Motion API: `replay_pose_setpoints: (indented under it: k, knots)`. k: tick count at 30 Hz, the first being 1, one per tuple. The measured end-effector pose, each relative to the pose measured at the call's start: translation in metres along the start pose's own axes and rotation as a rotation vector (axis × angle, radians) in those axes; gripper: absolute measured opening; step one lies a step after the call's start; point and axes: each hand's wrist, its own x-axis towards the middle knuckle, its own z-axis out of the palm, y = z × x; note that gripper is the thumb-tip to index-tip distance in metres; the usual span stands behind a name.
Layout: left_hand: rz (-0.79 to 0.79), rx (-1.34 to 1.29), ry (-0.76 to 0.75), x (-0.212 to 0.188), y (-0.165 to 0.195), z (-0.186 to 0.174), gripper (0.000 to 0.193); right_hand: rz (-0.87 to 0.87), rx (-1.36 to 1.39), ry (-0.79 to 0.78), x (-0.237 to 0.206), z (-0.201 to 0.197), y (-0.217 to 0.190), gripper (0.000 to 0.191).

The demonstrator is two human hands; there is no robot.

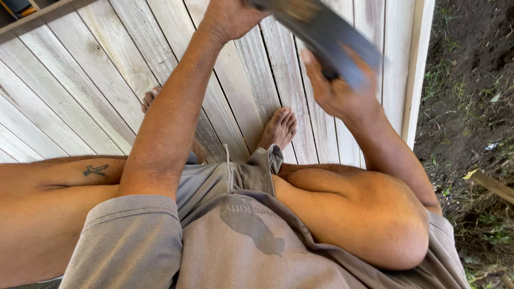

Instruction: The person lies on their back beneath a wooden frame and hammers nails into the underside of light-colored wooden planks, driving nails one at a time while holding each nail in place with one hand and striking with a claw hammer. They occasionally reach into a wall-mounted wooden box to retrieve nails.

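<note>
The right hand [334, 88] grips the near end of a dark, flat, motion-blurred object [326, 35], fingers wrapped around it. The left hand [230, 16] holds the object's far end at the top edge. Below both hands lie pale wooden floorboards [80, 91] and 2 bare feet [278, 128]; right of the right hand, dirt and grass [471, 80].

Feet [278, 127] on deck boards [80, 85]; dirt [471, 80] right of deck.
</note>
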Motion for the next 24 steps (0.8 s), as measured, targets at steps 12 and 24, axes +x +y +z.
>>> replay_pose_setpoints:
  k: [12,24]
  knots:
    - [-0.008,-0.050,0.086,-0.006,-0.001,-0.010,0.022,0.002,0.219,0.215,-0.030,-0.007,0.046,0.035]
    - [-0.050,-0.020,0.081,-0.007,-0.001,-0.006,0.022,0.141,0.501,0.088,-0.032,-0.004,0.021,0.036]
